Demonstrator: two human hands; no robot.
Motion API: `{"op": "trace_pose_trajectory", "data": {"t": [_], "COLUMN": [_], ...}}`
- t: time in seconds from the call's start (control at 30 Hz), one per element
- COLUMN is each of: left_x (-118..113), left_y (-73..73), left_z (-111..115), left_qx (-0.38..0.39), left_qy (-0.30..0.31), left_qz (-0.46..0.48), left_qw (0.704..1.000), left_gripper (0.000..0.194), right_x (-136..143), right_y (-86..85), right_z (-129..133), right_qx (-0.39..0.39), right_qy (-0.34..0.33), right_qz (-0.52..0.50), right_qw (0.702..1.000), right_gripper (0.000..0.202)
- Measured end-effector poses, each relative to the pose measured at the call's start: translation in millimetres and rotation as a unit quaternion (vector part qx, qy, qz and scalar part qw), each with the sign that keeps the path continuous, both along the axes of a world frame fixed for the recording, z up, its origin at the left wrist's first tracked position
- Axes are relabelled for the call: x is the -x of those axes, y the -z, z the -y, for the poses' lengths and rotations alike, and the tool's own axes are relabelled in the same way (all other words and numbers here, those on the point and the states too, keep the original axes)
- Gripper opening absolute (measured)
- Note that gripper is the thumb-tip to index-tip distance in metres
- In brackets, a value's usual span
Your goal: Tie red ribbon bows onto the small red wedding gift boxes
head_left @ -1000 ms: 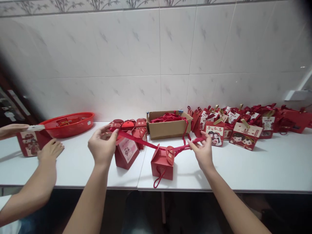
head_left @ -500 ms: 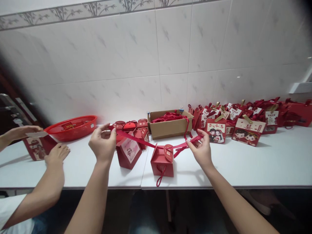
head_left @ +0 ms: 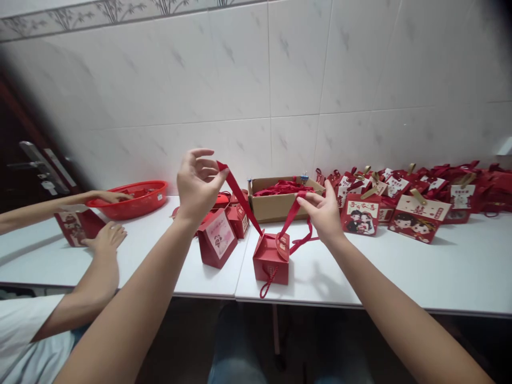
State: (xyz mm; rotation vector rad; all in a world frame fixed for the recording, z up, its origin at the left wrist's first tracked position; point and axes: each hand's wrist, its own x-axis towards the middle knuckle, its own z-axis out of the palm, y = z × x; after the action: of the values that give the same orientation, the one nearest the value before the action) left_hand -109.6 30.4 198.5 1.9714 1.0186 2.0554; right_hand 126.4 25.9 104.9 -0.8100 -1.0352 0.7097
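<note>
A small red box (head_left: 271, 266) with a twisted red cord loop on its front stands near the table's front edge. A red ribbon (head_left: 241, 198) passes through its top, and both sides rise in a V. My left hand (head_left: 201, 184) pinches one end between thumb and fingers, up and left of the box. On the other side my right hand (head_left: 320, 209) pinches the ribbon above and right of the box, and a loose length hangs below it. A red box with a pink picture (head_left: 218, 239) stands just left.
Behind is a cardboard box (head_left: 276, 208) of red ribbons. Many decorated red boxes (head_left: 362, 216) stand at right. At left, another person's hand (head_left: 107, 237) is by a red box (head_left: 76, 226), the other in a red basin (head_left: 138, 209).
My left hand has risen, and the ribbon has gone from a shallow sag to a steep V. The other person's far hand has moved from their box into the basin.
</note>
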Motion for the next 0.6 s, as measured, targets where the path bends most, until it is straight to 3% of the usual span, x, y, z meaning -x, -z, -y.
{"op": "trace_pose_trajectory", "data": {"t": [0.1,0.27,0.33,0.6], "left_x": [-12.5,-28.4,-32.6,-43.1], "left_y": [-7.8,-12.0,-12.2,-15.3], "left_z": [-2.5,-14.2,-19.4,-27.5], "left_qx": [0.050,0.105,0.121,0.179], "left_qy": [0.090,0.172,0.189,0.261], "left_qz": [0.037,0.062,0.073,0.095], "left_qw": [0.994,0.978,0.972,0.944], "left_gripper": [0.030,0.012,0.010,0.016], "right_x": [-2.7,-7.9,-7.8,-2.8], "right_y": [-12.4,-32.2,-39.6,-53.4], "right_z": [-2.9,-4.6,-4.0,-8.0], "right_qx": [0.016,0.050,0.059,0.015], "right_qy": [-0.052,-0.147,-0.156,-0.156], "right_qz": [-0.018,-0.011,-0.013,-0.035], "right_qw": [0.998,0.988,0.986,0.987], "right_gripper": [0.094,0.037,0.023,0.023]}}
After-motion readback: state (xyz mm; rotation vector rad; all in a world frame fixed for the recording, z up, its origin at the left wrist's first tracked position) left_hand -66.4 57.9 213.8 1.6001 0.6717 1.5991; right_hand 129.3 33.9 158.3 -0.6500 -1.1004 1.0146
